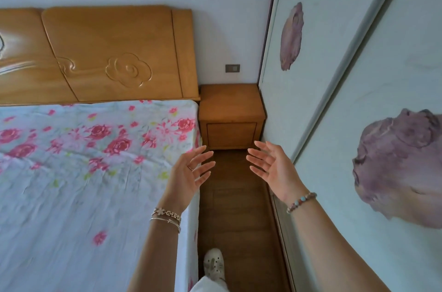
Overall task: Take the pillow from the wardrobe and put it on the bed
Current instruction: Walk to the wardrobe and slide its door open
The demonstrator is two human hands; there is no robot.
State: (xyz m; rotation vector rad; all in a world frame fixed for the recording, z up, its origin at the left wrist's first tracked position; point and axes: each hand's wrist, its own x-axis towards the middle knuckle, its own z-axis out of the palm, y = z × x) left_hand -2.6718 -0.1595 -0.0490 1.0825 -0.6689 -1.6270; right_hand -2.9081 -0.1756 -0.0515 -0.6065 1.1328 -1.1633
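Note:
The bed (pixel 71 184) fills the left side, covered by a pale sheet with pink roses, under a carved wooden headboard (pixel 107 52). The wardrobe (pixel 334 100) runs along the right, its pale sliding doors with purple flower prints closed. No pillow is in sight. My left hand (pixel 189 172) is raised over the bed's right edge, fingers spread, palm facing right. My right hand (pixel 272 167) hovers over the narrow aisle close to the wardrobe door, fingers spread, palm facing left. Both hands hold nothing.
A wooden bedside cabinet (pixel 230 114) blocks the far end of the narrow wooden-floored aisle (pixel 234 208) between bed and wardrobe. My white shoe (pixel 214 265) stands in the aisle. A wall switch (pixel 232 68) sits above the cabinet.

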